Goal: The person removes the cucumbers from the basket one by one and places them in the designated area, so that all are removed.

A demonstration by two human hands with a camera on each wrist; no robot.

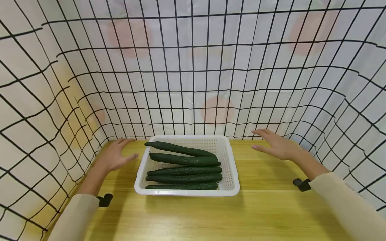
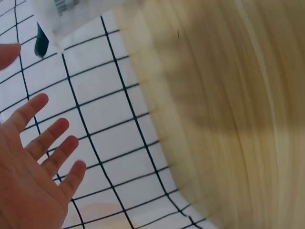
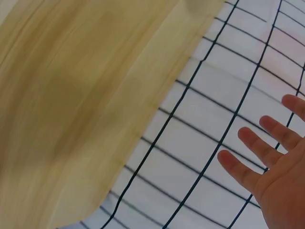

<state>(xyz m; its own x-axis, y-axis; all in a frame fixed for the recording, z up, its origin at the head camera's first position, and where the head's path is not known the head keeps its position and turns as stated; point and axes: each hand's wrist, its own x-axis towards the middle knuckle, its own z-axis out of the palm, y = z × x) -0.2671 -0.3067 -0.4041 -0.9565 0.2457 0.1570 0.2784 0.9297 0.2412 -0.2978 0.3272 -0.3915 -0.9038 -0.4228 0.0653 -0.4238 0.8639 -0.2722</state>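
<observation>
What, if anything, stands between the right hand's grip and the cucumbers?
Only the right wall of the white basket: the cucumbers lie with their right ends inside it; the right grip is outside. The top is open, and nothing else visible blocks the way.

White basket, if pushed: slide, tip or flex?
The white basket would probably slide rather than tip, being wide and low on the wooden table. Its perforated build suggests light plastic that may flex slightly. The long, rounded cucumbers inside could roll or shift if it is jolted.
</observation>
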